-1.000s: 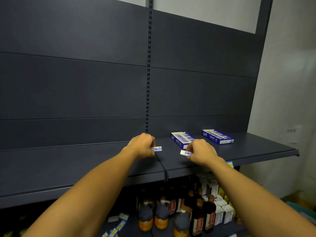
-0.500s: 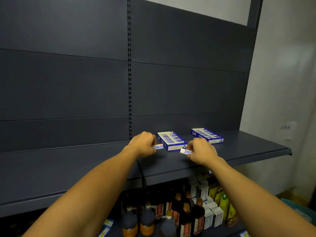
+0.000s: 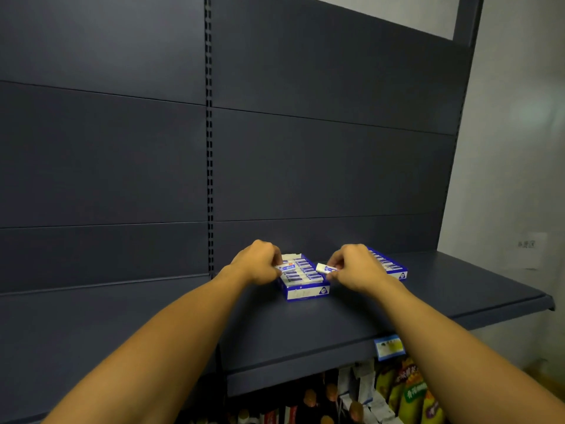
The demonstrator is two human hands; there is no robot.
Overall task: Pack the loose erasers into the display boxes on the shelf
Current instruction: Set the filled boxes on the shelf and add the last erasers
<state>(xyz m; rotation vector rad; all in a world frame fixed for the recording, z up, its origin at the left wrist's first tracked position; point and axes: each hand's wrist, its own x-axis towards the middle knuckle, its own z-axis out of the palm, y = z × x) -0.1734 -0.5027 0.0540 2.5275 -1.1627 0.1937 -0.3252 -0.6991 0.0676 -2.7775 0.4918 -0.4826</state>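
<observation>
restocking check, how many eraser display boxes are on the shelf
2. The near box sits between the two hands, with the left hand over its left edge. The far box lies behind the right hand, partly hidden.

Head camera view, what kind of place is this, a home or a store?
Most likely a shop aisle. The dark shelf is retail gondola shelving with a slotted upright, a price tag clips to its front edge, and bottles and packets crowd the level below. Display boxes of erasers sit on it.
</observation>
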